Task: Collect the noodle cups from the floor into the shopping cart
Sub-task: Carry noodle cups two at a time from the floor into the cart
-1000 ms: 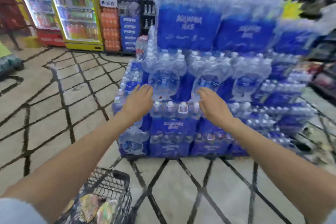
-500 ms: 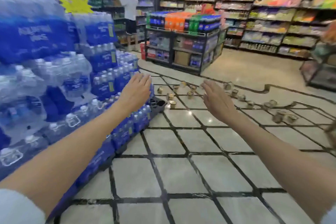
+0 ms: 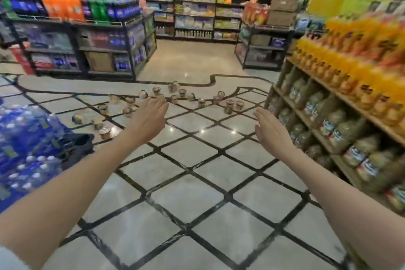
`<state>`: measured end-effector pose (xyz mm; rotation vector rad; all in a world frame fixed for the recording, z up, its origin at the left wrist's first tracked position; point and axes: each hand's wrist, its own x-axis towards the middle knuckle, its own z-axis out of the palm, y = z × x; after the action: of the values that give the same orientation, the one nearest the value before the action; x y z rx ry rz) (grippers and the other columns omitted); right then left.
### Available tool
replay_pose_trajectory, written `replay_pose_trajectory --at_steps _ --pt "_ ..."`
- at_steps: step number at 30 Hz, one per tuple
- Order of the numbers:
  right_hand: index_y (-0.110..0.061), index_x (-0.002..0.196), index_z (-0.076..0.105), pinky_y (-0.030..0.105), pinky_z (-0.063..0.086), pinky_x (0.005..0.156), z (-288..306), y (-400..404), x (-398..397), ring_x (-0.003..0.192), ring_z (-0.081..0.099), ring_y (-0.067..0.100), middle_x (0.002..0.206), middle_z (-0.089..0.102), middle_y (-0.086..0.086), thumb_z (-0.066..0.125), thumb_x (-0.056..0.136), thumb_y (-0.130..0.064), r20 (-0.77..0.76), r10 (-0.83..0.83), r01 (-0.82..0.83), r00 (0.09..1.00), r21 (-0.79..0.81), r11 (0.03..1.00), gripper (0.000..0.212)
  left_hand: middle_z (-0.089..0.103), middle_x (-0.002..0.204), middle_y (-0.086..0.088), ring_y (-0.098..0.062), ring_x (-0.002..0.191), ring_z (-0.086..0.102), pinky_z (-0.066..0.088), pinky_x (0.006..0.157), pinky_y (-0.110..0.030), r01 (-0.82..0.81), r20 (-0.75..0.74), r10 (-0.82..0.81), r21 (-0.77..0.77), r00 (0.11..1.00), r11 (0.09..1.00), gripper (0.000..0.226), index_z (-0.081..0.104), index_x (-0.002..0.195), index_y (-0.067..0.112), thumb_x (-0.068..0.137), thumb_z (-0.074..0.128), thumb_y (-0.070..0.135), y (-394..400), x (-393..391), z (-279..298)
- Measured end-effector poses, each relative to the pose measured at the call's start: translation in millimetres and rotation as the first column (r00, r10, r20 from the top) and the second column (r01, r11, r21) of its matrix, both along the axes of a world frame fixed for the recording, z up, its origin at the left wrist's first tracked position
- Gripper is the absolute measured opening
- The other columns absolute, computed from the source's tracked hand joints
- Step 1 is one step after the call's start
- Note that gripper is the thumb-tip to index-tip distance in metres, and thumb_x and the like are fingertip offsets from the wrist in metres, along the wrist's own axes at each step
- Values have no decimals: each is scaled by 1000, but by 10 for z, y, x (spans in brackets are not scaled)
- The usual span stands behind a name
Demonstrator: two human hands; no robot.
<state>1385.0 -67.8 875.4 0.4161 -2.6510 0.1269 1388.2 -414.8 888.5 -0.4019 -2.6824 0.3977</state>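
Note:
Several noodle cups (image 3: 228,107) lie scattered across the tiled floor ahead, from one near the water pallet (image 3: 104,132) to a cluster in the middle distance (image 3: 182,93). Some stand upright and some lie on their sides. My left hand (image 3: 149,114) is stretched forward at mid-frame, fingers apart, holding nothing. My right hand (image 3: 271,132) reaches out further right, also empty with its fingers loosely spread. Both hands are in the air, well short of the cups. The shopping cart is out of view.
Stacked blue water-bottle packs (image 3: 26,144) on a dark pallet stand at the left. A wooden shelf (image 3: 341,103) of jars and orange bottles runs along the right. A soda rack (image 3: 87,35) and aisle shelving (image 3: 197,6) stand beyond the cups.
The view has swung right, from the water stack and the cart to the open floor with the cups. Both arms stay stretched out and empty, now spread wider apart.

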Motion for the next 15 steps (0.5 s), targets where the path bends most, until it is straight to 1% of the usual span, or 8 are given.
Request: replay_pose_trajectory --at_steps 2,4,6,8,10,12,15 --pt "1 137 43 33 26 114 -76 19 -207 136 37 27 146 41 16 52 91 -8 21 -40 40 999 4 999 47 42 142 -24 -36 134 38 26 111 -47 20 1 -20 1 1000 1000 50 44 135 -4 93 52 22 -23 -229 -53" --pt "1 136 43 36 28 114 -135 -52 -427 136 37 28 146 40 16 51 91 -8 48 -44 45 998 -11 999 47 53 131 -24 -36 124 49 37 104 -48 37 6 -37 -5 999 999 47 54 124 -4 86 63 23 -109 -469 -105" --pt "1 136 43 39 31 114 -174 -185 -701 136 37 29 145 40 16 51 91 -7 61 -31 32 998 -16 999 46 58 126 -23 -36 120 54 41 101 -47 40 26 -40 -14 999 999 47 59 118 -3 82 69 24 -238 -720 -127" --pt "0 137 42 40 31 114 -214 -351 -1014 137 35 27 146 40 15 51 91 -9 71 -27 28 997 -11 1000 47 57 127 -23 -35 122 52 40 102 -47 40 18 -40 -12 999 999 49 59 120 -3 83 68 27 -401 -1010 -164" --pt "-1 139 41 38 29 115 -266 -518 -1340 138 34 26 147 39 14 51 93 -11 84 -32 33 996 -10 999 48 54 132 -22 -35 125 49 36 106 -46 34 17 -34 -3 999 999 51 56 124 -2 86 62 32 -596 -1329 -224" --pt "-2 139 41 36 28 114 -316 -686 -1673 137 35 26 147 39 14 52 93 -11 90 -34 37 995 -30 999 48 48 138 -21 -33 130 43 30 110 -46 26 41 -25 -8 999 1000 54 50 131 -1 91 53 36 -790 -1662 -280" --pt "-6 140 40 33 32 110 -373 -887 -2123 135 38 23 146 41 11 51 94 -13 138 -73 82 988 -60 995 48 38 147 -16 -29 137 34 22 115 -44 18 98 -19 16 995 1000 57 40 139 4 96 43 40 -1024 -2139 -343"
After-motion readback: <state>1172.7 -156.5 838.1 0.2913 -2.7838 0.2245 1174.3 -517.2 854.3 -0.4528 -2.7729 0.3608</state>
